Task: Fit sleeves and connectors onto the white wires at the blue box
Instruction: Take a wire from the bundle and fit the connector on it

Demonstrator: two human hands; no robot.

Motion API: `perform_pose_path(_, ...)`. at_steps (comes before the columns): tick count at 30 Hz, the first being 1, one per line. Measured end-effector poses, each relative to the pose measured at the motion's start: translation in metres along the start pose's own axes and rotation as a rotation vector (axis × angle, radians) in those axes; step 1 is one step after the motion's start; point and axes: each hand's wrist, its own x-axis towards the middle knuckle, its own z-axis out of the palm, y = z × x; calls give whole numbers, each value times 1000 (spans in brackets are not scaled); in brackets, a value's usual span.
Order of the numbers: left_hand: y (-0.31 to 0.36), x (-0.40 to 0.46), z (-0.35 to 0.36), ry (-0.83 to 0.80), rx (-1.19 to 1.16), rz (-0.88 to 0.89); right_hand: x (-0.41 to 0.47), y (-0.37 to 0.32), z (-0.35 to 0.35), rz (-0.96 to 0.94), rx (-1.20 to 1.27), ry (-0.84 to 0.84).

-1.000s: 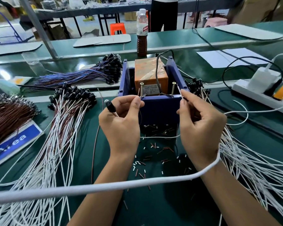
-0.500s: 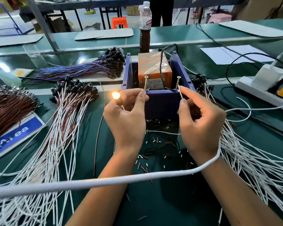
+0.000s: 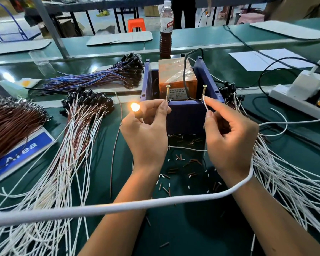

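Head view: a lamp test is being run at the blue box (image 3: 187, 117), judging by the glow. The left hand (image 3: 146, 133) is pinching a lit lamp (image 3: 135, 107) with its lead being held against the left screw (image 3: 167, 93). The right hand (image 3: 229, 137) is pinching a white wire (image 3: 205, 106), whose end is being pressed to the base of the right screw (image 3: 204, 92). Both hands are clamped on their parts, set apart across the box front, which is standing mid-bench (image 3: 201, 228). Cut sleeves (image 3: 181, 174) are lying scattered between the wrists. More white wires (image 3: 284, 182) are lying in a bundle just right of the right hand. Next, the tested piece is probably to be lifted off both screws and laid aside, and a fresh wire taken up from the bundle.
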Motion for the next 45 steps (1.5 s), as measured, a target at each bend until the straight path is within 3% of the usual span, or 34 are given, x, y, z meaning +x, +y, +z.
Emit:
perform_pose_path(23, 0, -1, -2, -18, -2, 15, 2, -4, 0, -2, -38, 21)
perform_pose_path(30, 4, 2, -4, -28, -94, 2, 15, -5, -9, 116, -3, 22)
perform_pose_path(35, 20, 2, -3, -231, -266, 13, 55, -9, -43, 147, -151, -30)
perform_pose_path(37, 31, 2, 7, -425, -355, -18, 75, -10, -62, 149, -213, -11)
perform_pose_path(40, 46, 0, 38, -775, -233, -30, 99, -14, -91, 157, -211, -9)
perform_pose_path(43, 57, -3, 71, -837, -159, -145, 116, -13, -117, 192, -206, 10)
perform_pose_path(45, 65, 1, 90, -825, -299, -350, 122, -9, -132, 210, -190, -110)
